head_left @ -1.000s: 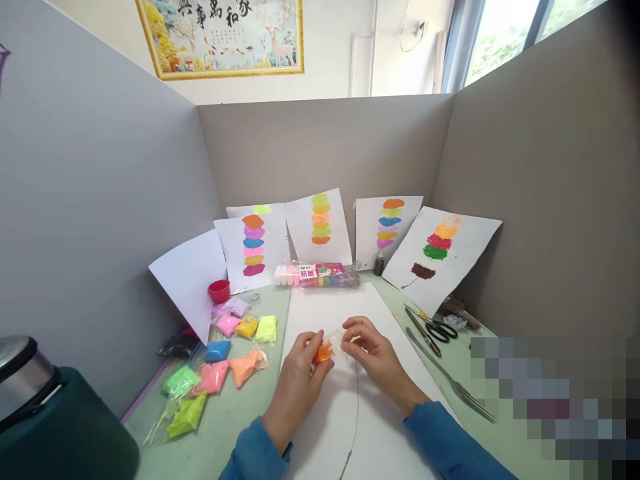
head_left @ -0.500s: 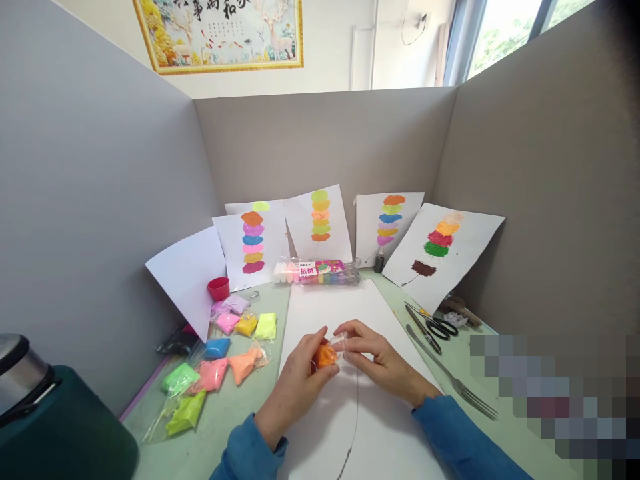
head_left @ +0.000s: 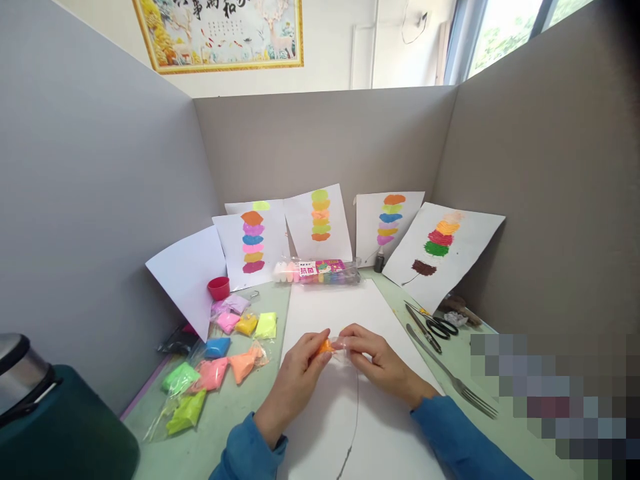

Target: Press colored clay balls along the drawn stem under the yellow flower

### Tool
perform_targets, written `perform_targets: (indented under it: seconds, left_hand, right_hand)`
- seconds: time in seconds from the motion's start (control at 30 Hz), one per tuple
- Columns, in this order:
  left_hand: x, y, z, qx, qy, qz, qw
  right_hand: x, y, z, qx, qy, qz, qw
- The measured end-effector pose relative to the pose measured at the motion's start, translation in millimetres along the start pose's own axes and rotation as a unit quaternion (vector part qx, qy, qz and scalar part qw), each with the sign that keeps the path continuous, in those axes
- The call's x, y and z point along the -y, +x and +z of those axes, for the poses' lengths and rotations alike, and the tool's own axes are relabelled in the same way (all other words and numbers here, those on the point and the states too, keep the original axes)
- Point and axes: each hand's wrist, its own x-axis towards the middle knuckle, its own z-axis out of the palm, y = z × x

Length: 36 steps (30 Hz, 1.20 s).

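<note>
1. Grey partition boards [head_left: 100,200] are enclosing the workspace on three sides, rising beyond and to either side of both hands.
2. Pale green desk [head_left: 235,413] is carrying everything, with a white sheet [head_left: 330,313] lying directly beneath the hands.
3. Paper sheets daubed with stacked colour blobs [head_left: 320,223] are leaning against the back board, well beyond the fingertips.
4. Blue-sleeved, the left hand [head_left: 295,380] is pinching an orange clay lump [head_left: 325,346] between thumb and fingers, just above the white sheet.
5. Meeting it fingertip to fingertip, the right hand [head_left: 377,357] is closing thumb and fingers on the clear wrapper [head_left: 341,345] trailing from the lump.
6. Bagged clay portions [head_left: 215,373] in pink, green, yellow and blue are lying scattered to the left of the left hand.
7. A clear box of clay sticks [head_left: 320,272] is sitting beyond both hands, at the sheet's far edge.
8. A fork [head_left: 453,380] is lying to the right of the right hand, with scissors [head_left: 437,327] resting just beyond it.
9. A red cup [head_left: 219,288] is standing beyond the bagged portions, far left of the left hand.
</note>
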Motion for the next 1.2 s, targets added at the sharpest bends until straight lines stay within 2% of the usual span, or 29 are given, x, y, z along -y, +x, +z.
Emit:
perform_targets:
  seconds: [0.17,0.3,0.53,0.73,0.9,0.97,1.07,1.2]
  left_hand:
    - [-2,0,0,-0.022,-0.032,-0.034,0.999]
    - [-3,1,-1,-0.026,-0.033,-0.038,0.998]
    - [5,4,0,-0.087,-0.038,-0.081,0.992]
    - [4,4,3,-0.065,-0.056,-0.072,0.994]
    - [6,6,3,-0.09,-0.053,-0.093,0.99]
    - [5,5,3,-0.081,-0.063,-0.098,0.99]
    - [0,3,4,-0.038,-0.125,-0.115,0.985]
    - [-5,-1,7,0.027,-0.276,-0.17,0.946]
  right_hand:
    - [-1,-1,3,-0.025,-0.024,-0.021,0.999]
    - [3,0,3,-0.002,-0.034,-0.017,0.999]
    - [4,-1,8,0.017,-0.042,-0.01,0.999]
    - [-1,-2,8,-0.029,0.026,0.018,0.999]
    - [2,-1,5,0.015,0.118,0.048,0.992]
    - [3,0,7,0.019,0.117,0.051,0.992]
    - [3,1,13,-0.026,0.091,0.056,0.994]
    - [2,1,18,-0.077,0.126,0.063,0.987]
